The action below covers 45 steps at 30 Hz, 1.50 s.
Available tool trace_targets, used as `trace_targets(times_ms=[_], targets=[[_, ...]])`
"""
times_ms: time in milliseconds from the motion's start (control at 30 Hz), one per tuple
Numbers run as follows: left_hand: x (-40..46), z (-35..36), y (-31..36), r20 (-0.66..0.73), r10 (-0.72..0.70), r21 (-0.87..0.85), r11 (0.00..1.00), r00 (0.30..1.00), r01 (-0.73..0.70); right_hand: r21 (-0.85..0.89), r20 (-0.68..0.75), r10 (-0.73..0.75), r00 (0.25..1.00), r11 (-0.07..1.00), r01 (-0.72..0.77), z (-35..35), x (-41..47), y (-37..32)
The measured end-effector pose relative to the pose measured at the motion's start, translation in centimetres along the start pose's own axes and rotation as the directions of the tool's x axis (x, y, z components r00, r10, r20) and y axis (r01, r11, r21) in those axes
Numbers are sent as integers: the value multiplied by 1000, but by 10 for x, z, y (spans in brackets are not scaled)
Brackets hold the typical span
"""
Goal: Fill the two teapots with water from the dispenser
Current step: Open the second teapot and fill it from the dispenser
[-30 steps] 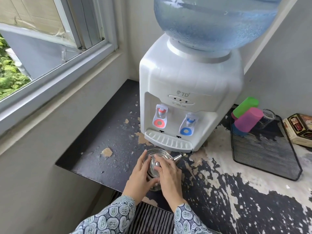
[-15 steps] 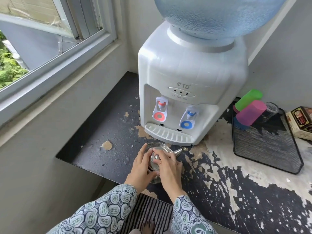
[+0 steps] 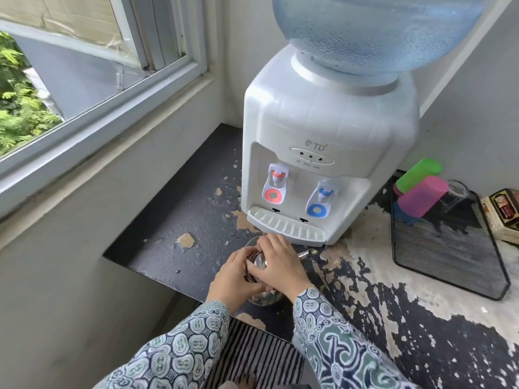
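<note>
Gripping the teapot with left hand and right hand.

Teapot: polished, mirror-bright metal.
Dispenser: smooth white plastic, slight sheen.
Tabletop: matt black paint, rough and flaking.
Tray: black wire mesh.

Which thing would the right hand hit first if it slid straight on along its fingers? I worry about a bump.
Probably the dispenser's drip tray, just beyond the right hand on the teapot; depth is uncertain.
</note>
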<state>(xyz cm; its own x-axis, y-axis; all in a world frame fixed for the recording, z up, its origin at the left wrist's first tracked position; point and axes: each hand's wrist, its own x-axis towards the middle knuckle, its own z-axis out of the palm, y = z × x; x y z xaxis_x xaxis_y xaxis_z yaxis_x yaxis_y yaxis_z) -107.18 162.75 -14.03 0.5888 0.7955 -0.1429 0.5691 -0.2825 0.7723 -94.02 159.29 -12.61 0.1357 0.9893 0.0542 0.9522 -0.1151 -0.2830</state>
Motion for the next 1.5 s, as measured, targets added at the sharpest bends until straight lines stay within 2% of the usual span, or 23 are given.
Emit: trace_targets(times_ms=[300,700,867,1033,1167,1500], targets=[[-2,-3,4,-12,-17,-6,1000,1000,17,-72,-21,-86,996,994,84,2,4,7],[-2,-2,4,10,-44,-4,999,999,44,-46,-17,-207,978,977,206,2,10,16],[1,-4,5,74,-53,-9,998,996,54,-120,-47,-301,952,948,294,-4,16,16],[5,-7,12,114,-43,-1,999,993,43,-188,-131,-317,939,938,291,2,15,20],[9,-8,11,135,-75,25,997,988,72,-234,-142,-369,919,914,331,2,21,21],[11,-4,13,95,-81,5,997,992,81,-201,-134,-486,864,867,456,9,31,23]])
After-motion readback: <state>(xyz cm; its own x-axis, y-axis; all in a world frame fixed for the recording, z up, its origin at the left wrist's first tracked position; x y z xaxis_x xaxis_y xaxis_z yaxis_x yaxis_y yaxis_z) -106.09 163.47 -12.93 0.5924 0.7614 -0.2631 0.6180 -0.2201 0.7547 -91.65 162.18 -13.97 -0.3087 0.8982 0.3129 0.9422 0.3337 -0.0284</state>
